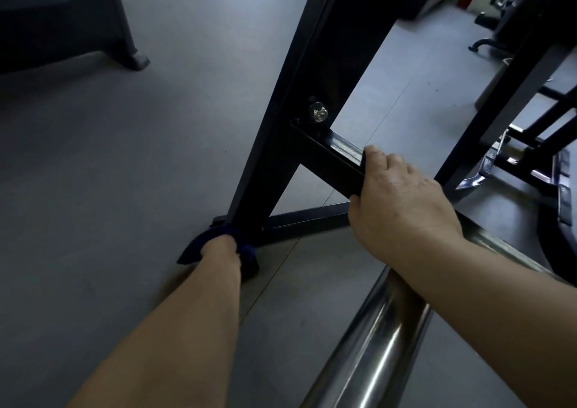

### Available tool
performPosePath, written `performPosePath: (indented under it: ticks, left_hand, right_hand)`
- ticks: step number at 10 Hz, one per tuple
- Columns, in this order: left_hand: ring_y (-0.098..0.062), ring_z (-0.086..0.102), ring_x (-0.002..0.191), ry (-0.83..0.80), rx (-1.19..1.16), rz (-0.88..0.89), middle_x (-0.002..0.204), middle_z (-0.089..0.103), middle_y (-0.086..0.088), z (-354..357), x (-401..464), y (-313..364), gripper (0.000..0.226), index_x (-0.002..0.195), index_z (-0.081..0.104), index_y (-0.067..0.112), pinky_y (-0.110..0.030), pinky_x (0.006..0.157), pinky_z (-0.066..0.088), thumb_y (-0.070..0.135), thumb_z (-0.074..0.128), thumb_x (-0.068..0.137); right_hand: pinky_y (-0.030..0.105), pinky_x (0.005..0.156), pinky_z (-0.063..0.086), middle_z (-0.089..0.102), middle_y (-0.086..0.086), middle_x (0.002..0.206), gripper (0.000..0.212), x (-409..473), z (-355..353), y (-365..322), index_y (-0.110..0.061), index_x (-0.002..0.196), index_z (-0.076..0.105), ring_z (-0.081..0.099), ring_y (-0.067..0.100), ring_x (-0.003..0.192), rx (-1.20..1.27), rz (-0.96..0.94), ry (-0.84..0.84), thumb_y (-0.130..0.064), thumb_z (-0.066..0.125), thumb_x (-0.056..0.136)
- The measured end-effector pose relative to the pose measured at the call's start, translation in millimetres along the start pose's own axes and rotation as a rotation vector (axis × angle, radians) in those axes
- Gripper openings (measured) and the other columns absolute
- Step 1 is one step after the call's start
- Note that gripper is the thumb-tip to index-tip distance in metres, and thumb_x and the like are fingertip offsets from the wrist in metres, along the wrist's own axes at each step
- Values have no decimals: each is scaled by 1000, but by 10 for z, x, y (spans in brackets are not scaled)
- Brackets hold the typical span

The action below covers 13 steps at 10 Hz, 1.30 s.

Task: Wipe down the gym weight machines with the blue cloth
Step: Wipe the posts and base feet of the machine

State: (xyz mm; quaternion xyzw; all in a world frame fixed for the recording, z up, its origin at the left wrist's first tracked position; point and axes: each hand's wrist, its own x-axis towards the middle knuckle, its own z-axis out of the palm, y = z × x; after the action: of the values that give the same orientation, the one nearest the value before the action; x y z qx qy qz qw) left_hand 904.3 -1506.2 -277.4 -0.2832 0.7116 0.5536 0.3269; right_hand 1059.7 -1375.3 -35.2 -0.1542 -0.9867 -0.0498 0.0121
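Note:
A black steel upright [299,89] of a weight machine slants down to the grey floor. At its foot my left hand [220,247] holds the dark blue cloth [190,251] against the base of the post; the fingers are hidden in the cloth. My right hand [396,195] grips the black diagonal brace [331,154] that joins the upright, its fingers curled over the top edge. A low black base bar [306,220] runs right from the foot of the post.
A thick chrome bar [374,339] crosses the lower right under my right forearm. Another dark machine's leg [125,33] stands at the top left. More black frames and a footplate [515,164] crowd the right. Grey floor [109,173] spreads to the left.

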Motion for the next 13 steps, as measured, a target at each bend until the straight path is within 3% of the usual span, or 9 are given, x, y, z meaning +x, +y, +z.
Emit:
performPosePath:
  ticks: [2,4,6,7,8,9,10,11,13]
  left_hand:
    - [-10,52,66,-118,-735,14,126,58,-8,190,-688,300,41,139,44,1,-20,48,49,-6,40,99]
    - [-25,63,80,-356,-957,144,95,66,-20,134,-1768,768,26,113,58,-2,-33,76,59,-11,47,91]
    - [-24,59,105,-35,-378,628,117,61,-8,97,-2246,365,33,118,56,11,-40,95,50,-6,53,89]
    - [-18,58,100,62,-247,732,113,61,-1,153,-2406,350,48,134,49,19,-33,89,47,-2,51,90]
    - [-30,62,97,-71,-197,585,106,59,-11,308,-2545,492,56,133,45,8,-40,77,54,-5,53,78]
    - [-30,63,86,-107,12,713,101,61,-15,400,-2822,599,49,121,52,15,-36,67,54,-6,52,78]
    - [-16,56,81,134,397,1082,97,61,-1,378,-3099,658,45,108,64,21,-19,60,46,-11,47,81]
    - [-23,55,101,210,890,1248,113,56,-7,540,-3279,558,41,108,70,23,-28,88,44,-4,54,82]
    - [-22,55,108,-110,1193,1478,119,55,1,1364,-3792,223,40,112,70,31,-20,87,34,4,54,88]
  right_hand:
    - [39,96,40,45,7,127,62,13,-4,-7,-17,146,17,48,25,113,13,7,-3,-27,52,95]
    - [37,105,35,29,-2,149,66,-15,-70,53,-25,150,20,32,20,134,232,-57,12,-26,55,94]
    - [-1,58,41,52,-16,127,34,-233,-275,466,-36,124,60,56,-16,78,886,24,73,-16,50,99]
    - [9,44,42,63,-10,103,30,-486,-327,791,-37,109,67,60,-1,62,895,105,83,-15,49,99]
    - [16,43,44,70,0,87,32,-721,-362,1046,-32,99,71,53,2,45,878,136,57,-8,49,96]
    - [25,70,57,73,-8,93,34,-902,-354,1298,-34,91,73,68,13,74,876,189,56,-9,50,93]
    - [9,53,44,71,-16,80,35,-1052,-358,1547,-36,84,73,60,-3,59,900,211,52,-9,52,93]
    - [8,52,43,70,-15,78,36,-1225,-419,1799,-35,84,73,60,-4,60,905,219,57,-9,51,94]
    - [8,43,37,68,-11,84,27,-1569,-516,2414,-27,97,75,50,-6,43,849,262,80,-11,53,96]
